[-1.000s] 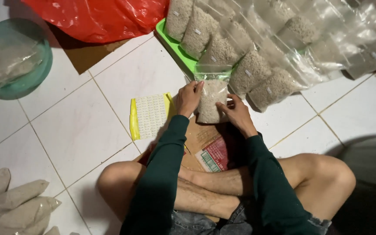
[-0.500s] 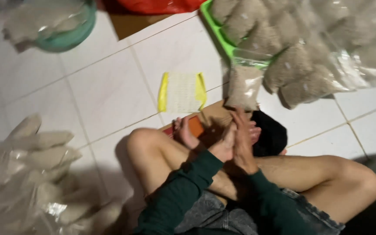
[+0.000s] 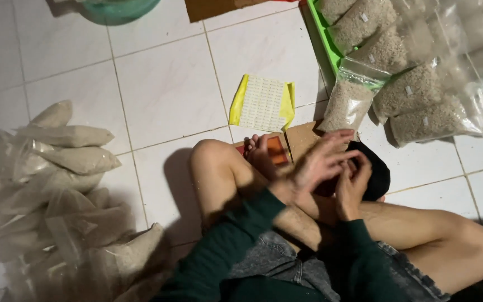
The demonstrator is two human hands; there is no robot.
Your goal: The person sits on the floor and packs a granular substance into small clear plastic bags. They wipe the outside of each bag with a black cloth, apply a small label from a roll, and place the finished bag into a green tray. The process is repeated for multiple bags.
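White tiled floor [image 3: 163, 95], grain bags [image 3: 62, 184], green tray [image 3: 324, 33].

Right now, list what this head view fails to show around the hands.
- Left hand: motion blur hides its fingertips.
- Right hand: the left hand covers part of it; any grip unclear.
- Teal bowl: cut by the top edge.
- Green tray: mostly buried under grain bags.
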